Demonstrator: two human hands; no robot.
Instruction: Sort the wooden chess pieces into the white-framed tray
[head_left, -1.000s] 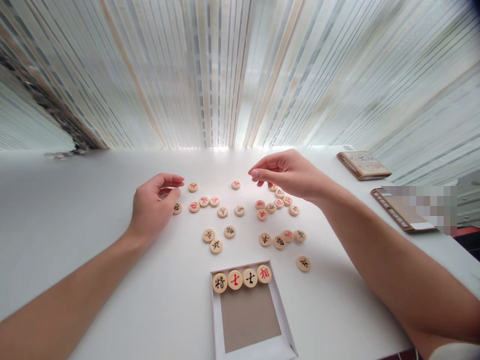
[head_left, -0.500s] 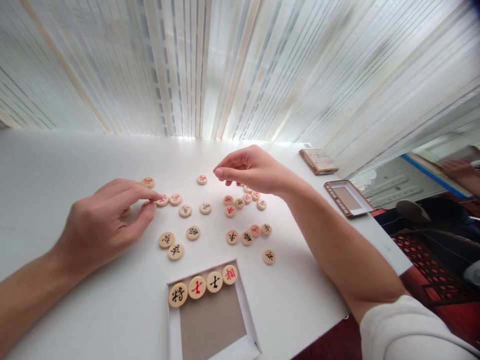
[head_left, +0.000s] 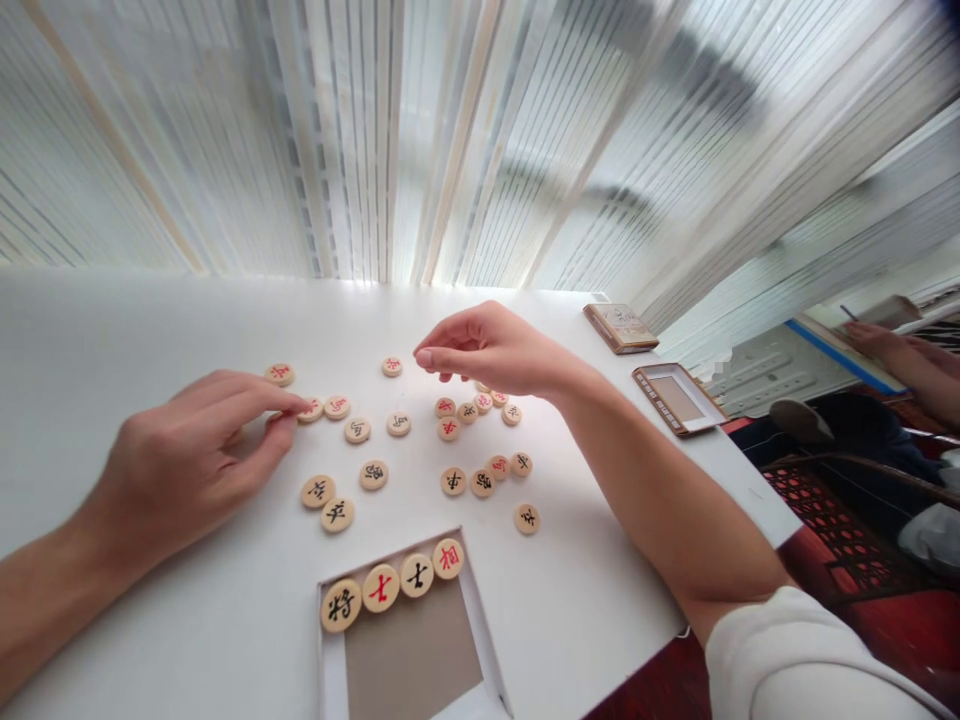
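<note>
Low over the white table at the left, my left hand (head_left: 199, 435) has its thumb and index finger drawn together at the edge of a red-marked xiangqi piece (head_left: 310, 409), covering part of it. My right hand (head_left: 487, 350) hovers above the table with fingers curled and thumb against the index finger; I see nothing between the tips. Just left of it lies another red-marked piece (head_left: 391, 367). Several red and black pieces are scattered between and below the hands. A shallow open box (head_left: 487, 640) in front of me holds a row of larger pieces along its far side.
At the table's right side lie a closed box (head_left: 621, 328) and an open box part (head_left: 679, 398). A striped curtain (head_left: 420, 140) hangs behind the table. Farther right are another person's hands (head_left: 877, 340) and a red openwork chair (head_left: 817, 505).
The view has shifted slightly, so the table's things appear a little further left and lower. Both hands keep nearly the same posture, and the pieces show no clear movement on the table.
</note>
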